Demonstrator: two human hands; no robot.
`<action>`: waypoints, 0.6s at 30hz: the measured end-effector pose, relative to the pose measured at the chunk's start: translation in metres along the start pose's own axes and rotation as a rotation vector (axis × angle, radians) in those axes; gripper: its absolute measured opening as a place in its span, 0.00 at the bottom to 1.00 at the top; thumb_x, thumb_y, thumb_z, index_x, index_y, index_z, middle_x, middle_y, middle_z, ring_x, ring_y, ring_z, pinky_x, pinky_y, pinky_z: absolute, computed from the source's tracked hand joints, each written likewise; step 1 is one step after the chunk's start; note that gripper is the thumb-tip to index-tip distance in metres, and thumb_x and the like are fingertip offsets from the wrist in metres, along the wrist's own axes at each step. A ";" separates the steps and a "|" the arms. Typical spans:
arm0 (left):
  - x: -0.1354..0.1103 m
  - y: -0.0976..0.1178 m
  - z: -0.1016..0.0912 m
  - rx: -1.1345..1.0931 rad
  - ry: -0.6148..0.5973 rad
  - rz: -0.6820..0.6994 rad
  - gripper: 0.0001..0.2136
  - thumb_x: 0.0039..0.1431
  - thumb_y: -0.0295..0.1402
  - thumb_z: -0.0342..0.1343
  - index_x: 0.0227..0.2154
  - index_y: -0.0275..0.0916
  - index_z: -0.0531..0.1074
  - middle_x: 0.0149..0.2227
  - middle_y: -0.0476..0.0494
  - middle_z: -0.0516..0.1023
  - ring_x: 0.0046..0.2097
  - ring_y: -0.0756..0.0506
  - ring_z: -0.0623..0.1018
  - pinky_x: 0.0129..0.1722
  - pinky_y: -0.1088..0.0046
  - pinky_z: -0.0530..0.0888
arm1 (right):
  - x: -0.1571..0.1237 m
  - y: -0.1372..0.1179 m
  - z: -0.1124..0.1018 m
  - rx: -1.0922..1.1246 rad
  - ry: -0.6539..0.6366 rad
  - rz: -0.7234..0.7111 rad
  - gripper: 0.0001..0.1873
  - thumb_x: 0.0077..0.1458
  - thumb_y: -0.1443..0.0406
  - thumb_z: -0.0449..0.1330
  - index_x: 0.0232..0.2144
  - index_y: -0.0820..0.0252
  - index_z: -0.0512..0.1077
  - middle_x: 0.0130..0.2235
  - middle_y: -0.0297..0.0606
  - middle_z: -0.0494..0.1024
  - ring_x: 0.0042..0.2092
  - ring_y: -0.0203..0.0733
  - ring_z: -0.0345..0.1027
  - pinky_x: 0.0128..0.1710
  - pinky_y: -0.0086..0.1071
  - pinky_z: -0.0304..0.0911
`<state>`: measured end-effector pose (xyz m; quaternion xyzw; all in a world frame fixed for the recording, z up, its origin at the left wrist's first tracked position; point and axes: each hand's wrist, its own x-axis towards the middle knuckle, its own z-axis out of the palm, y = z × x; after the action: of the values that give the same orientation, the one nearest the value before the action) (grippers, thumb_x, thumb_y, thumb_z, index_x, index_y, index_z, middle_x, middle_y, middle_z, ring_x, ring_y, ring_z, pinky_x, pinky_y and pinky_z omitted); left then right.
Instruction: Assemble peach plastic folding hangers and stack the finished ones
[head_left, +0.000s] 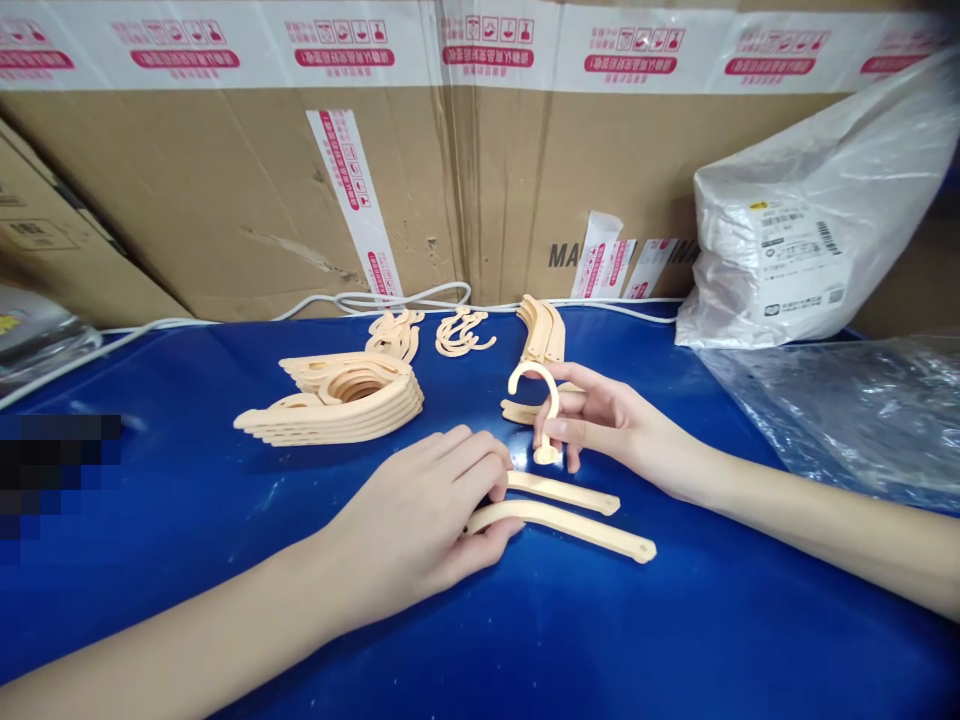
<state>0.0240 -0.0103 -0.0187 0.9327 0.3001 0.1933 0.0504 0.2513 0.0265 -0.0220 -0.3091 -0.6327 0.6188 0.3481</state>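
My left hand [442, 510] is closed around the left ends of two pale, slightly curved hanger arms [570, 523], which lie near each other and point right. Between the thumb and fingers of my right hand [600, 415] is a pale plastic hanger hook [553, 405], upright with its curl at the top and a round base below. Partly hidden behind that hand are more pale hanger pieces [519, 411]. Left of the hands rests a neat stack of folded hangers [337, 420].
Behind lie loose hooks [463, 335], another pile of pieces [394, 332] and stacked hanger arms [541, 330]. A white cable [300, 303] runs along cardboard boxes [247, 190]. At right are a white plastic parcel [787, 240] and clear plastic [847, 410] on the blue table [675, 640].
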 end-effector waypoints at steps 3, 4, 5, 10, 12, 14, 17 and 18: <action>0.000 0.000 0.002 -0.017 0.026 0.004 0.07 0.64 0.34 0.49 0.31 0.39 0.63 0.37 0.46 0.73 0.35 0.47 0.70 0.33 0.69 0.66 | -0.001 0.002 -0.002 0.007 0.007 0.001 0.23 0.57 0.65 0.61 0.53 0.58 0.58 0.32 0.33 0.73 0.33 0.34 0.69 0.27 0.26 0.66; 0.001 0.000 0.002 -0.021 0.036 0.009 0.07 0.64 0.34 0.49 0.31 0.39 0.63 0.38 0.46 0.74 0.35 0.47 0.70 0.34 0.69 0.66 | -0.001 0.002 -0.002 0.011 0.009 0.000 0.24 0.57 0.65 0.61 0.53 0.58 0.58 0.32 0.32 0.73 0.32 0.34 0.69 0.27 0.26 0.66; 0.001 0.001 0.002 -0.026 0.049 0.012 0.07 0.64 0.35 0.50 0.32 0.39 0.64 0.38 0.46 0.74 0.36 0.47 0.71 0.34 0.69 0.66 | -0.002 0.002 -0.002 0.013 0.010 0.002 0.25 0.57 0.65 0.61 0.53 0.58 0.57 0.32 0.32 0.73 0.32 0.34 0.68 0.27 0.26 0.66; 0.000 0.003 -0.001 -0.121 0.130 -0.015 0.07 0.66 0.36 0.50 0.36 0.39 0.66 0.36 0.47 0.74 0.35 0.48 0.72 0.35 0.71 0.69 | -0.005 0.000 -0.003 0.017 0.019 0.003 0.26 0.56 0.66 0.61 0.54 0.58 0.56 0.31 0.32 0.73 0.32 0.35 0.69 0.27 0.27 0.66; 0.000 0.005 -0.005 -0.238 0.168 -0.068 0.05 0.65 0.36 0.52 0.36 0.40 0.67 0.32 0.49 0.73 0.33 0.50 0.71 0.33 0.74 0.69 | -0.005 -0.001 -0.003 0.022 0.016 -0.002 0.25 0.57 0.66 0.61 0.53 0.58 0.56 0.31 0.32 0.74 0.32 0.35 0.69 0.27 0.27 0.66; 0.001 0.007 -0.010 -0.385 0.223 -0.163 0.04 0.63 0.35 0.55 0.35 0.41 0.69 0.31 0.50 0.73 0.32 0.51 0.72 0.31 0.77 0.70 | -0.006 -0.001 -0.003 0.029 0.007 -0.008 0.24 0.57 0.66 0.60 0.53 0.58 0.57 0.31 0.32 0.74 0.32 0.35 0.69 0.27 0.27 0.66; 0.004 0.009 -0.018 -0.628 0.257 -0.320 0.02 0.60 0.33 0.57 0.33 0.42 0.70 0.30 0.52 0.73 0.30 0.53 0.73 0.28 0.81 0.72 | -0.006 0.000 -0.005 0.038 -0.001 -0.012 0.22 0.57 0.67 0.60 0.52 0.57 0.57 0.31 0.31 0.75 0.30 0.33 0.69 0.28 0.26 0.65; 0.004 0.009 -0.020 -0.712 0.252 -0.363 0.02 0.60 0.33 0.57 0.33 0.42 0.71 0.29 0.52 0.72 0.29 0.53 0.73 0.26 0.81 0.72 | -0.007 0.000 -0.005 0.039 0.000 -0.013 0.22 0.57 0.67 0.60 0.52 0.57 0.58 0.31 0.31 0.75 0.30 0.32 0.69 0.28 0.25 0.65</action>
<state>0.0240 -0.0153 0.0033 0.7582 0.3777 0.3856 0.3657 0.2590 0.0238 -0.0229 -0.2982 -0.6223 0.6288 0.3583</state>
